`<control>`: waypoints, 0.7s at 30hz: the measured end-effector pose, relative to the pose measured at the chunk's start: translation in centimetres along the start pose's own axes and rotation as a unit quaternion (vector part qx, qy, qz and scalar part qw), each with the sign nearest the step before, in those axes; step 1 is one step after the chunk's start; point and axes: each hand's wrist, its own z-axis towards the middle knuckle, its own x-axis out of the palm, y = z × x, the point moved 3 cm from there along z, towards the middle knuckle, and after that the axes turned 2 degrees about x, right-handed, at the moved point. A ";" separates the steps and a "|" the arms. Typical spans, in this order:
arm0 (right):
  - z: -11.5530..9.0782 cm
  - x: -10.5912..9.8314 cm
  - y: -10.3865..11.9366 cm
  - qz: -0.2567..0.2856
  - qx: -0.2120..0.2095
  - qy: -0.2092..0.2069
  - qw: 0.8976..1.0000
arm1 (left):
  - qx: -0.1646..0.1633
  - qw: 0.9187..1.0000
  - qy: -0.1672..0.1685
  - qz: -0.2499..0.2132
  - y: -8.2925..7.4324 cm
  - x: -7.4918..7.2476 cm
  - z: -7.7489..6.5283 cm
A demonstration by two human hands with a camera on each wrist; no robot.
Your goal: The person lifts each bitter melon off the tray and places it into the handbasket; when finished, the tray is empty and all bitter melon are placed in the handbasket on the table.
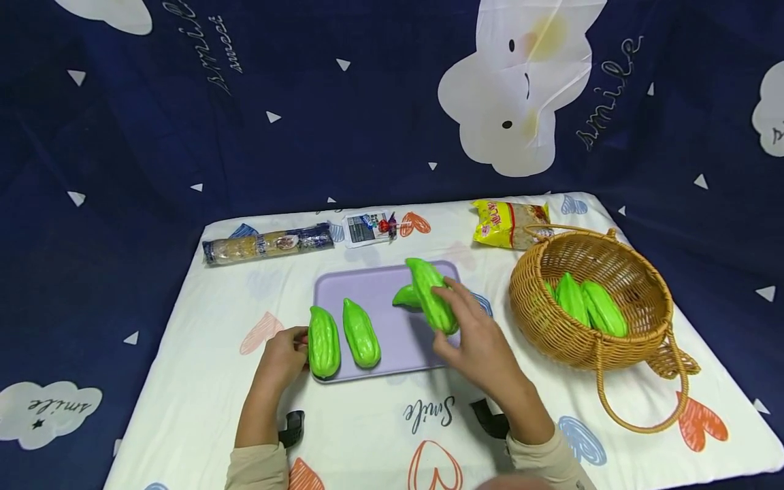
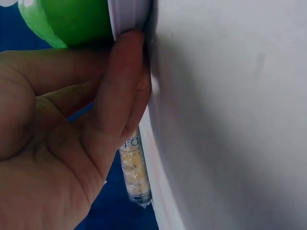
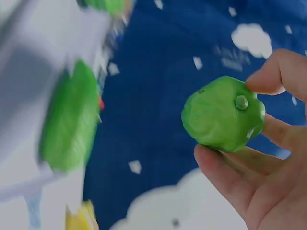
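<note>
My right hand (image 1: 480, 344) holds a green ridged gourd (image 1: 431, 292) above the right part of a lilac tray (image 1: 392, 340). In the right wrist view, thumb and fingers grip this gourd (image 3: 223, 115) around its sides, its stub end facing the camera. Partly hidden behind it in the head view, another green gourd (image 1: 405, 297) lies on the tray. Two more, a left gourd (image 1: 323, 344) and a middle gourd (image 1: 361, 335), lie on the tray's left part. At the tray's left edge, my left hand (image 1: 284, 357) grips the rim, with a fingertip against the tray's side (image 2: 129, 21).
At the right stands a wicker basket (image 1: 551, 327) with several green gourds (image 1: 572, 299) inside, its handle hanging toward the front. Along the back lie a long clear packet (image 1: 266, 243), a small white package (image 1: 364, 230) with a red-topped item, and a yellow bag (image 1: 505, 224).
</note>
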 end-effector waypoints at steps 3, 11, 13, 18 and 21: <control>0.2 -2.5 -1.3 0.008 0.034 -0.052 0.998 | 0.002 1.000 -0.001 0.003 0.0 0.0 0.0; -0.5 -8.1 -5.0 0.011 0.140 -0.187 0.972 | 0.001 1.000 -0.002 0.013 0.1 0.0 0.1; -0.8 -9.1 -5.8 0.004 0.164 -0.207 0.965 | 0.003 1.000 -0.002 0.021 0.1 -0.1 0.1; -1.6 -10.2 -7.7 -0.017 0.211 -0.231 0.950 | 0.006 0.999 -0.005 0.041 0.0 -0.2 0.2; -2.0 -10.2 -8.7 -0.031 0.238 -0.229 0.943 | 0.005 0.999 -0.005 0.042 0.0 -0.2 0.2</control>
